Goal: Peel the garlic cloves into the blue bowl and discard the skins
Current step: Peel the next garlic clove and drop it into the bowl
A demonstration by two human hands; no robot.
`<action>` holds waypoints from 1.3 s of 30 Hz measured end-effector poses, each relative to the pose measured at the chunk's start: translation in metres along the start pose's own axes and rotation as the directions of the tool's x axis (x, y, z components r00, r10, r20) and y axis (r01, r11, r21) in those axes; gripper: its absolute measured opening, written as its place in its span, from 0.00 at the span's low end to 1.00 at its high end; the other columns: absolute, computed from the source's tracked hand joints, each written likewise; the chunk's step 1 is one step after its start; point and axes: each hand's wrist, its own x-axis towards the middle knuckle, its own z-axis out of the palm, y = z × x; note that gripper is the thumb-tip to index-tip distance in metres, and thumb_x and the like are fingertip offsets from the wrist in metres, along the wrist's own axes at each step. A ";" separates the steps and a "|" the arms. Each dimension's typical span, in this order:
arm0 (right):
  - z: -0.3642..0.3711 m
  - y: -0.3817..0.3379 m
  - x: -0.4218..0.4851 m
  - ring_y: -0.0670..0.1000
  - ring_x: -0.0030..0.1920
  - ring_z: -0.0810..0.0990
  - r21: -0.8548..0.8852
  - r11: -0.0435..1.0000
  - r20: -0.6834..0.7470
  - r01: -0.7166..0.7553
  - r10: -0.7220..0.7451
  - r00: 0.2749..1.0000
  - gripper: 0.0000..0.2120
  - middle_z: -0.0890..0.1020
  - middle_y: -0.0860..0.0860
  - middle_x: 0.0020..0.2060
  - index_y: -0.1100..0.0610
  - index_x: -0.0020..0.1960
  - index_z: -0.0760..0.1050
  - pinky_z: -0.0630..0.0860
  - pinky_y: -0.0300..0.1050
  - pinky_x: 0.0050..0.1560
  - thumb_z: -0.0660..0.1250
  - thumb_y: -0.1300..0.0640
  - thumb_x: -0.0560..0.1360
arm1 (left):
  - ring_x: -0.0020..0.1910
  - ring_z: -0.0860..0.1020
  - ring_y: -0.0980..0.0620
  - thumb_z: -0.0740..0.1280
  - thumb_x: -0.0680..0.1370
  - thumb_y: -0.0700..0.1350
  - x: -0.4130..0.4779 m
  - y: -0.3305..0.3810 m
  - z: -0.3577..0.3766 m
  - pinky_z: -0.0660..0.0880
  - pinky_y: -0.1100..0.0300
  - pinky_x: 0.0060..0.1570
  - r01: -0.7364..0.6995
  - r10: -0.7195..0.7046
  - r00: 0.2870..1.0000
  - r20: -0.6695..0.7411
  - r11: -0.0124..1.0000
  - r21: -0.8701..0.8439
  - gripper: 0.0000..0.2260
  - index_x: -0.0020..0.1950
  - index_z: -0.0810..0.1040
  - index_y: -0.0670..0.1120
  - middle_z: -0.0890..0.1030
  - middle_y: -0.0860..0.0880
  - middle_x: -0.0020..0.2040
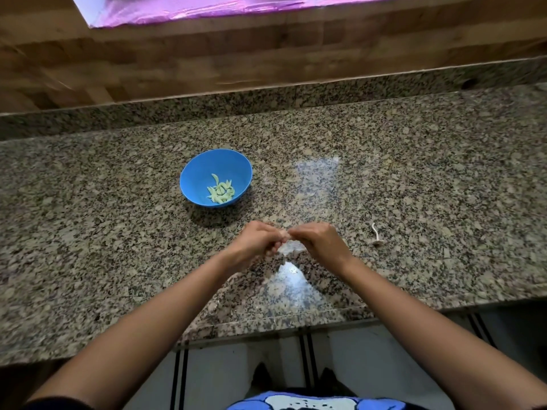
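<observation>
Peeling is judged well along: peeled cloves [220,192] are lying heaped in the bowl [192,170], standing on the counter [118,232] beyond the hands. The left hand [257,241] and right hand [319,242] are meeting at the fingertips, both pinching a pale garlic piece [291,247] with papery skin hanging below. Fingers are hiding whether a clove is inside. A bare stalk [376,235] is lying to the right; skins are yet to be discarded.

View: one wide-angle camera worn on the person's head.
Position: above the near edge of the granite counter [414,187], on the person's side of the blue bowl [201,173].
Facing: forward and steeply down, toward the wooden wall [266,54] beyond the bowl.
Nearness: close; the bowl sits mid-frame, left of centre.
</observation>
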 end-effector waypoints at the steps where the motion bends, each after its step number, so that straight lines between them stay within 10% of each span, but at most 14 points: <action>1: 0.000 0.005 0.000 0.48 0.27 0.80 -0.074 0.993 -0.016 0.096 -0.097 0.995 0.18 0.83 0.53 0.31 0.60 0.44 0.82 0.79 0.37 0.30 0.56 0.53 0.79 | 0.28 0.70 0.56 0.63 0.78 0.39 -0.001 0.002 -0.002 0.68 0.68 0.27 0.101 -0.096 0.995 0.040 0.978 -0.180 0.07 0.44 0.78 0.37 0.76 0.49 0.32; 3: 0.002 0.007 0.003 0.47 0.26 0.78 -0.141 0.987 0.008 0.082 -0.082 0.997 0.18 0.82 0.52 0.30 0.59 0.43 0.82 0.76 0.37 0.27 0.57 0.51 0.78 | 0.29 0.70 0.56 0.64 0.78 0.39 -0.001 0.001 -0.002 0.68 0.66 0.28 0.074 -0.074 0.997 0.007 0.986 -0.150 0.07 0.44 0.79 0.38 0.76 0.49 0.32; 5: 0.002 0.001 0.007 0.47 0.27 0.74 0.115 0.951 0.154 -0.289 0.270 0.951 0.13 0.81 0.53 0.31 0.60 0.43 0.82 0.70 0.36 0.28 0.63 0.52 0.76 | 0.27 0.69 0.57 0.65 0.77 0.40 0.001 -0.007 -0.001 0.67 0.66 0.27 -0.205 0.246 0.964 -0.098 0.928 0.312 0.06 0.43 0.81 0.43 0.77 0.51 0.31; 7: -0.003 -0.004 0.008 0.47 0.27 0.70 0.470 0.573 0.502 -0.671 0.452 0.738 0.11 0.78 0.52 0.30 0.60 0.40 0.80 0.64 0.37 0.28 0.66 0.54 0.75 | 0.29 0.72 0.60 0.65 0.76 0.37 0.003 -0.020 -0.003 0.70 0.70 0.31 -0.447 0.621 0.783 -0.038 0.603 0.661 0.05 0.46 0.81 0.42 0.79 0.52 0.35; 10: -0.007 0.000 0.002 0.46 0.31 0.72 0.528 0.177 0.742 -0.830 0.380 0.553 0.09 0.77 0.51 0.32 0.60 0.40 0.77 0.66 0.37 0.30 0.62 0.59 0.77 | 0.33 0.75 0.55 0.61 0.77 0.39 0.012 -0.041 -0.011 0.74 0.67 0.37 -0.603 0.805 0.544 0.235 0.181 0.777 0.07 0.47 0.79 0.41 0.80 0.48 0.37; 13: -0.002 -0.003 -0.003 0.48 0.29 0.72 0.486 0.446 0.598 -0.752 0.458 0.658 0.08 0.79 0.53 0.31 0.59 0.41 0.80 0.66 0.37 0.29 0.66 0.56 0.75 | 0.30 0.72 0.54 0.62 0.78 0.41 0.006 -0.042 0.000 0.71 0.66 0.32 -0.434 0.566 0.824 0.034 0.590 0.681 0.08 0.45 0.80 0.42 0.78 0.47 0.34; 16: 0.009 -0.010 -0.009 0.45 0.27 0.71 0.212 0.795 0.304 -0.568 0.499 0.812 0.07 0.79 0.48 0.32 0.58 0.49 0.81 0.68 0.34 0.28 0.67 0.57 0.74 | 0.27 0.66 0.55 0.62 0.80 0.43 0.001 -0.038 0.013 0.63 0.65 0.26 -0.088 0.095 0.991 -0.094 0.994 0.069 0.12 0.38 0.77 0.45 0.72 0.49 0.30; 22: 0.018 -0.015 -0.015 0.44 0.25 0.76 0.529 0.544 0.233 -0.652 0.646 0.727 0.06 0.81 0.54 0.30 0.64 0.48 0.80 0.72 0.33 0.25 0.66 0.64 0.75 | 0.25 0.66 0.56 0.56 0.81 0.41 -0.003 -0.028 0.015 0.66 0.68 0.23 0.192 -0.190 0.979 0.067 0.780 -0.595 0.10 0.41 0.71 0.41 0.70 0.50 0.30; 27: 0.021 -0.015 -0.027 0.48 0.30 0.80 0.374 0.550 0.146 -0.746 0.760 0.633 0.02 0.83 0.52 0.31 0.58 0.40 0.81 0.77 0.36 0.29 0.72 0.59 0.70 | 0.27 0.72 0.55 0.65 0.78 0.40 -0.008 -0.034 0.021 0.70 0.68 0.25 0.096 -0.136 0.982 -0.130 0.957 -0.274 0.10 0.48 0.79 0.33 0.78 0.46 0.33; 31: 0.019 -0.015 -0.029 0.46 0.35 0.81 0.239 0.662 0.111 -0.710 0.708 0.697 0.04 0.84 0.50 0.38 0.58 0.45 0.81 0.77 0.34 0.37 0.71 0.58 0.71 | 0.28 0.74 0.52 0.70 0.74 0.39 -0.009 -0.037 0.022 0.73 0.65 0.26 -0.014 -0.032 0.959 -0.281 0.987 -0.161 0.07 0.44 0.81 0.34 0.80 0.43 0.33; 34: 0.015 -0.021 -0.029 0.42 0.40 0.79 0.267 0.703 0.228 -0.659 0.618 0.752 0.12 0.82 0.48 0.50 0.54 0.59 0.78 0.75 0.32 0.41 0.66 0.59 0.75 | 0.26 0.74 0.54 0.72 0.73 0.40 -0.011 -0.035 0.021 0.71 0.66 0.25 -0.035 0.003 0.962 -0.274 0.993 -0.114 0.06 0.44 0.82 0.36 0.80 0.45 0.31; 39: 0.012 -0.022 -0.025 0.44 0.45 0.81 0.233 0.732 0.247 -0.640 0.592 0.767 0.11 0.83 0.48 0.47 0.57 0.55 0.80 0.77 0.36 0.48 0.68 0.56 0.74 | 0.26 0.70 0.55 0.65 0.78 0.43 -0.013 -0.037 0.019 0.67 0.66 0.26 -0.077 0.103 0.979 -0.178 0.986 0.148 0.08 0.41 0.80 0.44 0.76 0.49 0.30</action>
